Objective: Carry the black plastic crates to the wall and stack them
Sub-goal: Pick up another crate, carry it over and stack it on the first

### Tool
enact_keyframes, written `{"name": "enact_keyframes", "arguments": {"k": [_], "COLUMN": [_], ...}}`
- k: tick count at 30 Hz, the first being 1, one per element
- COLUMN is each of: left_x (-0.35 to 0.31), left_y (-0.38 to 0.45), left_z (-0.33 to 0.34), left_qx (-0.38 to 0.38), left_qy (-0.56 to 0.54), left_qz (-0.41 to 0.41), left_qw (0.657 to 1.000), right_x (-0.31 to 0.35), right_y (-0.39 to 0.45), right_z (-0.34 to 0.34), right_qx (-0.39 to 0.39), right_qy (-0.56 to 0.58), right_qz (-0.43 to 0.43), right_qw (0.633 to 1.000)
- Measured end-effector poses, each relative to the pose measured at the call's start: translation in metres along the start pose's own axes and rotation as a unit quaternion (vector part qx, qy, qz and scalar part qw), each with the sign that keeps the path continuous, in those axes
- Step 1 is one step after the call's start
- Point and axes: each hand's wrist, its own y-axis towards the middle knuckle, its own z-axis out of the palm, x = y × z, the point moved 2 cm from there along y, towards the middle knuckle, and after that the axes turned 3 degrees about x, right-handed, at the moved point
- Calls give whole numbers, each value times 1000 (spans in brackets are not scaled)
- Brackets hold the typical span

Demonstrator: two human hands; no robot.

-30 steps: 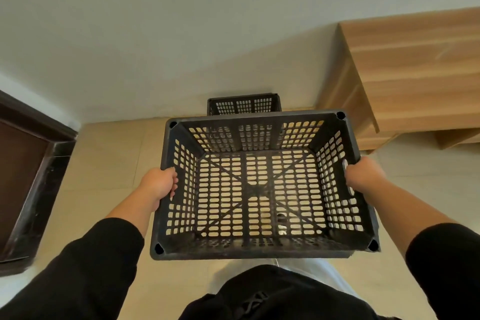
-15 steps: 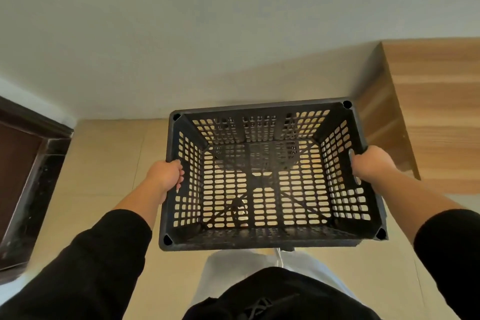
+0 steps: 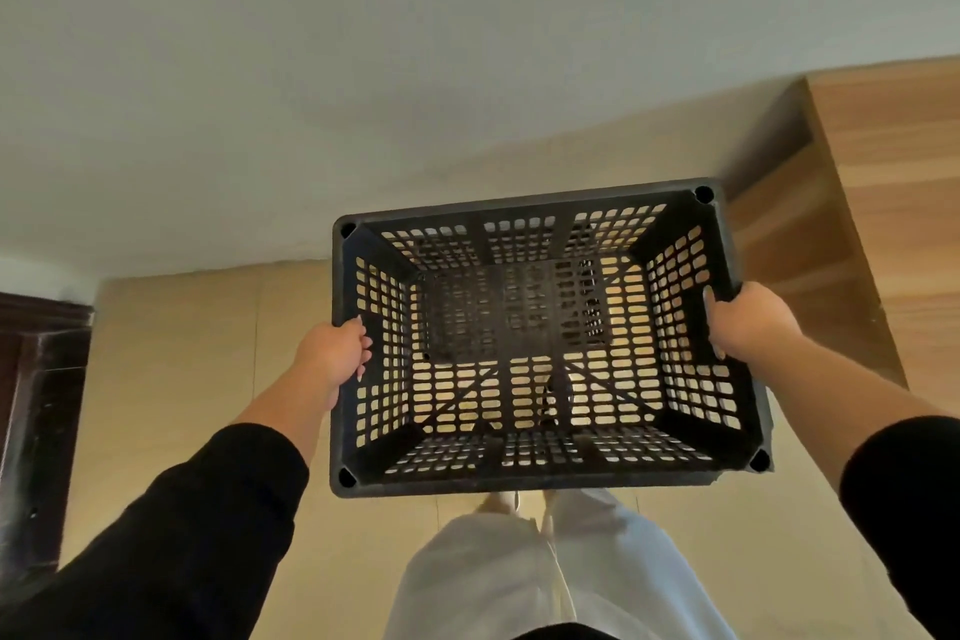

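Observation:
I hold a black perforated plastic crate (image 3: 540,476) in the air in front of me, its open top facing up. My left hand (image 3: 335,353) grips its left rim and my right hand (image 3: 748,320) grips its right rim. Through the crate's slotted bottom a second black crate (image 3: 511,309) shows as a dark shape on the floor below, close to the white wall (image 3: 363,94). Most of that lower crate is hidden by the one I carry.
A wooden cabinet (image 3: 883,203) stands against the wall at the right, close to the crate's right side. A dark wooden door frame (image 3: 41,421) is at the left edge. Beige floor tiles (image 3: 197,353) lie between them. My light trousers (image 3: 545,566) show below.
I have walked closer to the wall. The carried crate now sits over the crate on the floor, which earlier showed beyond its far rim. The cabinet has shifted toward the right edge.

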Motion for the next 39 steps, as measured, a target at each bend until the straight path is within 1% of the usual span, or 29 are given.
{"name": "enact_keyframes", "arguments": {"k": [4, 8, 14, 19, 24, 27, 30, 33, 39], "left_x": [-17, -24, -20, -16, -11, -8, -3, 0, 0], "left_y": [39, 85, 163, 223, 249, 261, 270, 274, 275], "left_z": [19, 42, 73, 97, 111, 114, 116, 116, 113], "left_qx": [-12, -18, -12, -14, -24, -32, -40, -44, -37], "left_qy": [19, 9, 6, 11, 11, 21, 29, 48, 60], "left_qz": [-2, -21, -32, -43, -39, -42, -41, -34, -37], "left_qw": [1000, 1000, 999, 999, 999, 998, 998, 997, 997], "right_x": [19, 34, 51, 63, 70, 71, 74, 76, 84], "right_y": [47, 97, 170, 221, 243, 254, 258, 261, 263], "right_z": [6, 24, 62, 91, 107, 118, 126, 128, 124], "right_qx": [26, 35, 41, 29, 9, 13, 19, 7, 40], "right_qy": [14, 24, 35, 35, 53, 45, 49, 26, -30], "right_qz": [5, 11, 26, 50, 44, 33, 50, 56, 78], "right_qw": [1000, 999, 998, 998, 998, 998, 997, 998, 996]}}
